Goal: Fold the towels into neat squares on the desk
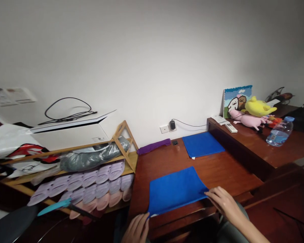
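A blue cloth (176,190) lies spread on the front part of the brown wooden desk (164,162), its near edge close to the desk's front. My left hand (136,228) pinches its near left corner, where a small white tag shows. At the near right corner, my right hand (221,199) grips the cloth between thumb and fingers, and the fabric puckers there. Farther back lies a second blue cloth (203,144), flat, with a white tag on its near edge. A folded purple cloth (154,146) rests along the wall at the back left.
On the left stands a wooden rack (130,158) with several lilac slippers (103,173) and a white box (73,135). The raised surface at right bears plush toys (248,119), a remote (231,128) and a plastic bottle (280,133). A black plug (172,125) sits in the wall socket.
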A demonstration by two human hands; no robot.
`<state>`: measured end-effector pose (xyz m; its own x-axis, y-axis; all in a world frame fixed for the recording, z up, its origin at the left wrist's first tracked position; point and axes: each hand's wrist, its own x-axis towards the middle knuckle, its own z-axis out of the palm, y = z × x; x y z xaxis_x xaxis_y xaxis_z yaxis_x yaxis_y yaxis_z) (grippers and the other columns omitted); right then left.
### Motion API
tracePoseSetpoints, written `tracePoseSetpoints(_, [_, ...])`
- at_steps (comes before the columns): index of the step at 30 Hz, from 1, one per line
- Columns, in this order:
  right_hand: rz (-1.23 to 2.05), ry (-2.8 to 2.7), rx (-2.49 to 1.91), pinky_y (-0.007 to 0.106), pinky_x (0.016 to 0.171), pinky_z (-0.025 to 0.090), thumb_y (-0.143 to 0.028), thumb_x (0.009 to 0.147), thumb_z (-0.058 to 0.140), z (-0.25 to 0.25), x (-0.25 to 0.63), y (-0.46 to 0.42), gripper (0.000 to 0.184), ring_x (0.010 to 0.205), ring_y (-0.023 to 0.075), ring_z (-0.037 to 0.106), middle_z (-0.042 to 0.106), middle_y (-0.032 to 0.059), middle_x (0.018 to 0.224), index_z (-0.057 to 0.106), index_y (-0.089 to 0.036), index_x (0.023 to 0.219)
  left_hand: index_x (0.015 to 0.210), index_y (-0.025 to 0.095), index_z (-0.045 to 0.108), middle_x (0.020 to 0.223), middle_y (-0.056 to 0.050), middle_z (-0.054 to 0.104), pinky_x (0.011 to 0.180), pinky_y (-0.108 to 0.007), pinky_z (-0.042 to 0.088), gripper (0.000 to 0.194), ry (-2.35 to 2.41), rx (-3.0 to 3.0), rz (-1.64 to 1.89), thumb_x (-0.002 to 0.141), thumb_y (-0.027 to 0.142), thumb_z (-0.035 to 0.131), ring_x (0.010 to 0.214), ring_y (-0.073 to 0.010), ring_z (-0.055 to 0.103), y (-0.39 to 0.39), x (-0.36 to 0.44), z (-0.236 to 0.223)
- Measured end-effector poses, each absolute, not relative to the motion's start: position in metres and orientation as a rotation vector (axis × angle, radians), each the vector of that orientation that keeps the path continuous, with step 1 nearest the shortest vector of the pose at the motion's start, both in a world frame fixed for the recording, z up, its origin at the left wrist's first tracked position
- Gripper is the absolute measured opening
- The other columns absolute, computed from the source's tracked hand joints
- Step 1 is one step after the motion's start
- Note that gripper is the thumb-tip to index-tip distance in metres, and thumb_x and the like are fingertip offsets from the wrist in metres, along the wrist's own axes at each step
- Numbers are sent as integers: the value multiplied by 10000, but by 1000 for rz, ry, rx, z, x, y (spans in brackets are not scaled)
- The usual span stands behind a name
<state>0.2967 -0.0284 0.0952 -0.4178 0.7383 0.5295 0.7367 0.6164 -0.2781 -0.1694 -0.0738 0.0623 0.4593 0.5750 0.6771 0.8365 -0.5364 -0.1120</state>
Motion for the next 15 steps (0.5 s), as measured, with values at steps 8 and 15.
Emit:
tracePoseSetpoints(8, [-37, -2125, -1091, 232, 771, 601, -267, 1062, 501, 213, 367, -38, 320, 941, 170, 758, 751, 56, 1169, 663, -301, 1336, 1035, 293, 735, 935, -2, 811, 780, -276, 648, 290, -1697, -2443, -1203, 969, 539, 597, 845, -191, 777, -57, -124, 212])
tracePoseSetpoints(15, [92, -2084, -1193, 346, 801, 626, -498, 1011, 579, 260, 425, -26, 280, 949, 248, 746, 767, 80, 1105, 770, -327, 1123, 929, 312, 749, 990, 12, 800, 840, -328, 614, 200, -1711, -3055, -954, 928, 493, 663, 912, -208, 742, -3, -95, 263])
